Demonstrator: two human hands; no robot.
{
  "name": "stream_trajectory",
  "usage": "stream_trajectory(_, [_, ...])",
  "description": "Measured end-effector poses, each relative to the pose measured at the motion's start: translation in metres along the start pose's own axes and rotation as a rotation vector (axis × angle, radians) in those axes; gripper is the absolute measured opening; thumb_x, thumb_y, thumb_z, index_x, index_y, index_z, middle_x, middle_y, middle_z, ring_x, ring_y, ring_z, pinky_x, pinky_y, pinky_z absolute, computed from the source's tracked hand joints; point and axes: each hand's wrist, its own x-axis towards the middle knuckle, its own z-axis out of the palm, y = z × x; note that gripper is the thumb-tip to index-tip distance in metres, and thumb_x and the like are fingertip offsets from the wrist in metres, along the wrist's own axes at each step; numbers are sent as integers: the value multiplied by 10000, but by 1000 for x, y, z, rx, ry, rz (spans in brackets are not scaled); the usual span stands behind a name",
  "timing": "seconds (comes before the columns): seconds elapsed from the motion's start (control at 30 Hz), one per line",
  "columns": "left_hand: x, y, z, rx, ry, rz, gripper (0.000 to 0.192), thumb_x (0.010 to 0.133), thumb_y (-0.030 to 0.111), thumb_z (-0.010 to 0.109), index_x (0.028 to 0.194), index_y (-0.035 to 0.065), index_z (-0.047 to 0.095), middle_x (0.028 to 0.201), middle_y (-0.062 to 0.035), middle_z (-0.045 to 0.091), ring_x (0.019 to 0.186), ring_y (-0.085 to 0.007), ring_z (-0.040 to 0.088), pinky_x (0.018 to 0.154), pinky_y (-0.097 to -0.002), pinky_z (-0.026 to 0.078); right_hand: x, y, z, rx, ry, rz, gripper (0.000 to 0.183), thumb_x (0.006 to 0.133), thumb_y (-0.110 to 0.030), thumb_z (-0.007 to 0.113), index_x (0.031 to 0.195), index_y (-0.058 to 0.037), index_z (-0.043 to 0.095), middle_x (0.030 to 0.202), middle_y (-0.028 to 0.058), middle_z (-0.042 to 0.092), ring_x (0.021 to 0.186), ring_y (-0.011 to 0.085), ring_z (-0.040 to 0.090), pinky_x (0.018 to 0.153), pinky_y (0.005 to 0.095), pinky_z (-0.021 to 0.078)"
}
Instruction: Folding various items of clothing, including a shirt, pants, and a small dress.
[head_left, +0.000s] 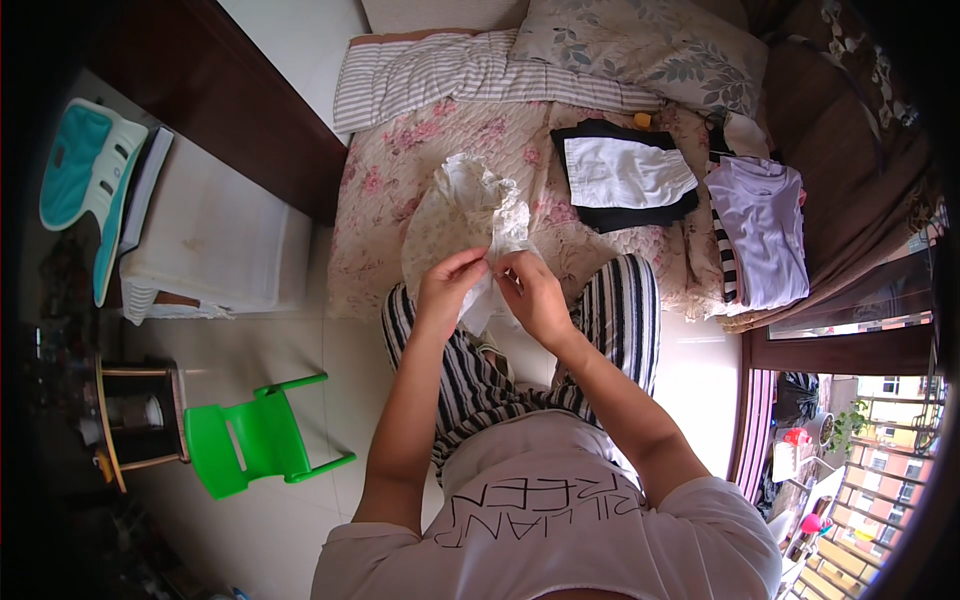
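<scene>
A cream garment with a small floral print and ruffled edge (442, 217) lies partly on the bed and partly over the person's lap. My left hand (452, 289) pinches its near edge between thumb and fingers. Close beside it, my right hand (531, 296) has its fingers curled at the same edge, by the front opening. To the right on the quilt, folded white shorts (626, 172) rest on folded black clothing (600, 221). Farther right, a folded pale lilac top (761, 225) tops a stack with a black-and-white striped piece (724, 259).
The floral quilt (367, 247) covers the bed, with a leaf-print pillow (637, 52) and striped bedding (420, 79) at its far side. A translucent plastic bin (217, 225) stands left, a green plastic chair (259, 435) lower left. A brown curtain (840, 195) hangs right.
</scene>
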Motion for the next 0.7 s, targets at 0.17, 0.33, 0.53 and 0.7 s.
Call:
stream_trajectory(0.17, [-2, 2, 5, 21, -32, 39, 311, 823, -6, 597, 1131, -31, 565, 1012, -72, 610, 913, -116, 571, 814, -225, 455, 4, -4, -2, -29, 2, -107, 174, 743, 23, 613, 908, -30, 593, 842, 132, 605, 781, 314, 593, 696, 360, 486])
stream_trajectory(0.33, [-3, 3, -1, 23, -75, 12, 337, 818, -35, 579, 1152, 2, 556, 983, -48, 595, 901, -102, 559, 802, -213, 451, 0, -5, -6, 66, -20, 111, 184, 747, 7, 630, 925, -35, 609, 854, 126, 625, 801, 306, 603, 708, 354, 488])
stream_trajectory(0.53, [-5, 7, 4, 163, -61, 99, 367, 795, -44, 598, 1154, 6, 549, 996, -60, 594, 885, -109, 575, 808, -227, 465, 5, -3, -7, 18, -6, -159, 183, 725, 31, 653, 898, -20, 619, 859, 111, 625, 785, 265, 604, 695, 323, 483])
stream_trajectory(0.7, [-6, 11, 5, 219, -85, 95, 405, 796, -39, 607, 1189, 14, 520, 974, -63, 600, 879, -101, 570, 791, -208, 455, 7, -1, -9, 14, -16, -160, 166, 710, 30, 648, 862, -27, 615, 861, 108, 630, 808, 287, 595, 720, 347, 479])
